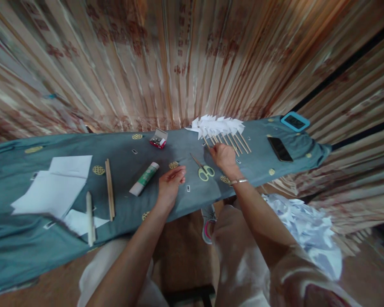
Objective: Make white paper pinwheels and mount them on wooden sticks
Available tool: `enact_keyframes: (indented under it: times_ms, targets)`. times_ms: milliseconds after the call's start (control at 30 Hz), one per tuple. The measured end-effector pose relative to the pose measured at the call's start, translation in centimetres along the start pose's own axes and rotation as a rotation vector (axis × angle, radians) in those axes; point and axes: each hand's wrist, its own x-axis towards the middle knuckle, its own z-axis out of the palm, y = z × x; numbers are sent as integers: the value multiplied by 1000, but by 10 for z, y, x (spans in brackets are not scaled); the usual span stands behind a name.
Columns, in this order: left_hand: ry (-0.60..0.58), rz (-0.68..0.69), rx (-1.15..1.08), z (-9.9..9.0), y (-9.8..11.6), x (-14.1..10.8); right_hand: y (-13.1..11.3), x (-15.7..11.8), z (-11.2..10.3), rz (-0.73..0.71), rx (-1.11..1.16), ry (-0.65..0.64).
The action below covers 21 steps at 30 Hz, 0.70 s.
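Note:
My right hand (224,158) is closed around the lower end of a wooden stick (206,140), which has a white paper pinwheel (196,127) at its top. Beside it, several more white paper pinwheels (225,125) on sticks lie in a row, overlapping. My left hand (171,184) hovers over or rests on the cloth, fingers curled together; whether anything is between them is hidden. Between my hands lie scissors (205,171) with pale green handles. A green and white glue stick (144,179) lies left of my left hand.
A small open red box (158,139) of pins stands at the back. White paper sheets (57,183), loose sticks (110,189) and a white pen-like tool (89,219) lie left. A phone (279,149) and blue-framed device (295,122) lie right. White paper pieces (307,230) are piled below.

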Motion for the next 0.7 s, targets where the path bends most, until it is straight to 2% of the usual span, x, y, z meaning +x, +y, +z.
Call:
enact_keyframes:
  times_ms: [133, 333, 500, 600, 700]
  targets:
    - [0, 17, 22, -7, 3, -8, -26, -35, -11, -89, 83, 13]
    - [-6, 44, 97, -22, 11, -28, -63, -85, -3, -240, 217, -129]
    - [-55, 76, 164, -34, 31, -61, -71, -94, 5, -307, 194, -177]
    - [-158, 69, 190, -29, 57, -91, -74, -92, 7, -325, 194, -166]
    - [-309, 101, 191, -25, 79, -124, -76, -92, 8, -334, 198, -165]
